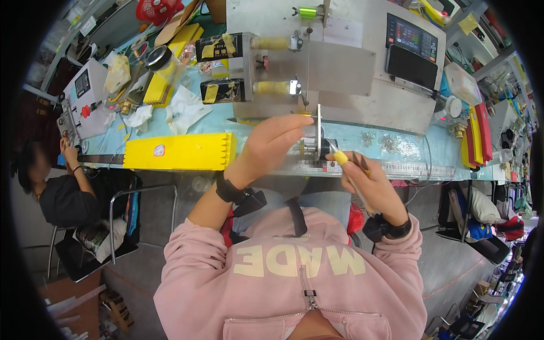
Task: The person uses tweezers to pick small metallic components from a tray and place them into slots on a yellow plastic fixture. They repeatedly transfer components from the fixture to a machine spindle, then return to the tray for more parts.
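Observation:
My right hand [367, 178] grips a slim pointed hand tool [341, 158] with yellow wrapping near its tip. Dark tweezer-like prongs [360, 161] also stick out between its fingers. The tool's tip is close to a dark cylindrical part [328, 148] by the lower end of an upright metal bracket [318, 131]. My left hand [270, 146] reaches from the left, fingers together, its fingertips near the bracket's upper end beside a brass-coloured part [305, 113]. Whether those fingertips pinch anything cannot be told. Behind them stands a metal bench machine [340, 68] with yellow-wrapped cylinders [272, 88].
A long yellow box [178, 151] lies left of my left hand, with crumpled tissue [187, 106] behind. Small metal pieces [387, 142] lie to the right. A phone [411, 66] leans before a control panel [414, 36]. Another person [68, 195] sits at far left.

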Action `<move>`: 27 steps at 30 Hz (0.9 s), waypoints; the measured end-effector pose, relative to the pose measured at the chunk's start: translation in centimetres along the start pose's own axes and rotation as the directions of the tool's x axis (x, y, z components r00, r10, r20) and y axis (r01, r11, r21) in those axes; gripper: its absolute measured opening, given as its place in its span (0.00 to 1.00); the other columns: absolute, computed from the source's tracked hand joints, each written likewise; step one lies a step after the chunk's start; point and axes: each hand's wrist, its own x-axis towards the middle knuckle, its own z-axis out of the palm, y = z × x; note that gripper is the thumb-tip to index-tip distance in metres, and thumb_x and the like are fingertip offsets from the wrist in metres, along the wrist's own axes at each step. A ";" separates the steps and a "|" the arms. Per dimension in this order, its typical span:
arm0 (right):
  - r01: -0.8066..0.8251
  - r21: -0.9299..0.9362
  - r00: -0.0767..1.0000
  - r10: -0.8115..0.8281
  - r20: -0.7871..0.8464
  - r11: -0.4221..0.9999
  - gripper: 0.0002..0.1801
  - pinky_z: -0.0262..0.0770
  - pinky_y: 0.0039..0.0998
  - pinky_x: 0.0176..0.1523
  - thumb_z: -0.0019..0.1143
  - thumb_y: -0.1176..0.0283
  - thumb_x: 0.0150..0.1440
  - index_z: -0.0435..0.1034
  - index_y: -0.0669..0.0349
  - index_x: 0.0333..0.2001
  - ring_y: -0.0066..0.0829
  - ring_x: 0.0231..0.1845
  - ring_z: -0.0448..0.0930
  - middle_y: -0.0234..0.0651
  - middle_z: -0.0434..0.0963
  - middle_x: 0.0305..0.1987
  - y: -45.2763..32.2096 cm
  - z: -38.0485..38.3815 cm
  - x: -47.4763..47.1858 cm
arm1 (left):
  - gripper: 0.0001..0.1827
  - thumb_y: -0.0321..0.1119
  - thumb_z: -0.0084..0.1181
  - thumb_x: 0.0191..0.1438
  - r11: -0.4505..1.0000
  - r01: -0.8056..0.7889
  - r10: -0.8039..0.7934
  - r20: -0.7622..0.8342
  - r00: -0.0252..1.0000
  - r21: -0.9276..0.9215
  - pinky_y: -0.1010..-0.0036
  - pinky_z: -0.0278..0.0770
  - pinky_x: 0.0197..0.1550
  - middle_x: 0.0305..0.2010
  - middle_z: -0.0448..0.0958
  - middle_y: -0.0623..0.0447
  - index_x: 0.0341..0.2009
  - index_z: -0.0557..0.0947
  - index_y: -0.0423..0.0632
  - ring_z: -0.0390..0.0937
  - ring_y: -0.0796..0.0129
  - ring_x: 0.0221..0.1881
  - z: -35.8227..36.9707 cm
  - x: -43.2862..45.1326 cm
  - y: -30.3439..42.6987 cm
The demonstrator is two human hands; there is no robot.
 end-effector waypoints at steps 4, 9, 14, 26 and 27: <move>-0.007 -0.043 1.000 0.007 0.010 0.999 0.20 0.57 0.17 0.29 0.41 0.66 0.69 0.69 0.72 0.55 0.13 0.23 0.62 0.22 0.62 0.22 -0.3 2.0 1.7 | 0.08 0.15 0.55 0.50 1.000 -0.006 0.006 0.003 1.000 -0.004 0.66 0.79 0.48 0.49 0.81 0.40 0.36 0.78 0.36 0.80 0.50 0.48 -0.2 -0.1 -0.2; -0.014 -0.029 1.000 0.014 -0.002 0.999 0.18 0.54 0.18 0.28 0.43 0.65 0.69 0.72 0.69 0.51 0.12 0.22 0.61 0.21 0.63 0.21 -0.5 2.3 2.2 | 0.07 0.16 0.55 0.49 1.000 -0.007 0.007 0.008 1.000 0.015 0.66 0.80 0.47 0.49 0.81 0.41 0.35 0.78 0.36 0.81 0.51 0.48 -0.1 0.0 -0.4; -0.020 -0.009 0.999 0.020 -0.029 1.000 0.17 0.52 0.19 0.27 0.43 0.65 0.69 0.73 0.68 0.50 0.12 0.21 0.60 0.22 0.63 0.20 -0.5 2.3 2.5 | 0.07 0.17 0.55 0.49 1.000 -0.001 0.001 0.016 1.000 0.018 0.66 0.80 0.47 0.48 0.81 0.42 0.35 0.78 0.37 0.80 0.51 0.48 0.0 0.0 -0.4; -0.038 -0.061 0.999 0.039 0.011 0.997 0.18 0.54 0.18 0.28 0.43 0.65 0.69 0.72 0.69 0.52 0.12 0.23 0.62 0.22 0.65 0.21 0.1 1.9 2.9 | 0.06 0.18 0.55 0.49 1.000 0.022 -0.022 0.024 0.999 0.018 0.66 0.80 0.45 0.48 0.81 0.42 0.34 0.79 0.37 0.81 0.51 0.46 0.4 0.0 -0.6; -0.040 -0.067 0.999 0.041 0.011 0.997 0.18 0.55 0.18 0.28 0.43 0.65 0.69 0.71 0.69 0.52 0.12 0.23 0.63 0.23 0.66 0.22 0.1 1.8 2.8 | 0.06 0.18 0.55 0.49 1.000 0.023 -0.024 0.026 0.999 0.019 0.66 0.80 0.45 0.48 0.81 0.42 0.34 0.79 0.37 0.81 0.51 0.46 0.4 0.0 -0.6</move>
